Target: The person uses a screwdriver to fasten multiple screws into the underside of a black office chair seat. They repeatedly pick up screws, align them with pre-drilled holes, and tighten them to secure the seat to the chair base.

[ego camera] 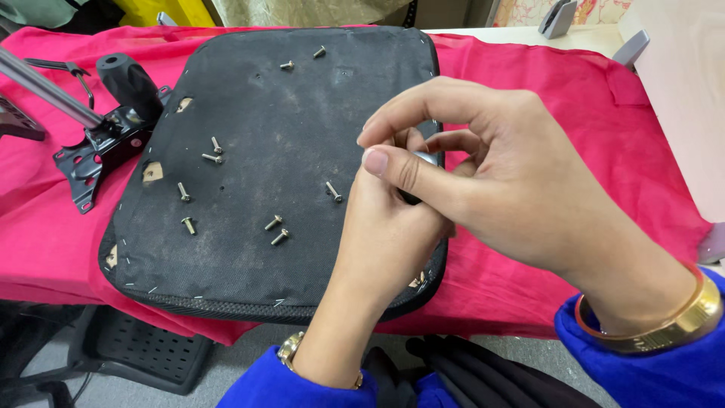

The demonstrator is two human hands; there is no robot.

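Lying across a table draped in thin, slightly wrinkled red cloth (529, 98), with a pale tabletop (513, 34) showing at the far edge and a grey floor below. Sitting upside down on the cloth: a rounded-square chair seat base (249, 249), covered in dusty black woven fabric, stapled along the rim, with small torn patches exposing tan material on the left edge.

Scattered over that black fabric: short silver-coloured metal bolts (276, 230), round-headed and threaded, some in pairs, two more near the far edge.

Resting to the left on the cloth: a black pressed-steel chair mechanism (98, 151) with a matte black cylindrical knob and a shiny grey metal rod angling off the frame.

Meeting above the right half of the seat base: left hand (385, 234), rising from a blue sleeve with a gold-toned watch at the wrist, fingers curled closed around a small dark object (420, 160) with a rounded silvery tip, mostly hidden, kind not discernible. Reaching in from the right: right hand (498, 181), blue-sleeved with a wide gold bangle, thumb and forefinger pinching at the top of that same object, other fingers arching loosely over it.

Showing beneath the table edge: dark perforated plastic chair parts on the floor.
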